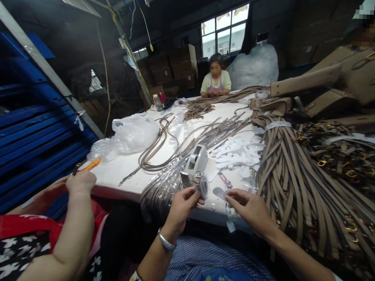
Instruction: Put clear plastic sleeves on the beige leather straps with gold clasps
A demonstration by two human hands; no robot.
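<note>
The left hand [182,206] is clenched on the clear-plastic-wrapped end of a taupe leather strap [201,185]. The end is held just above the near edge of the white tabletop [124,166], right in front of a grey tape dispenser [195,160]. The right hand [249,206] is extended beside it, fingertips at a small translucent piece of tape [218,193]; whether this is pinched cannot be told. A heap of taupe straps [297,182] is noted to the right. A co-worker's hand [80,181] is seen at the left edge of the tabletop.
</note>
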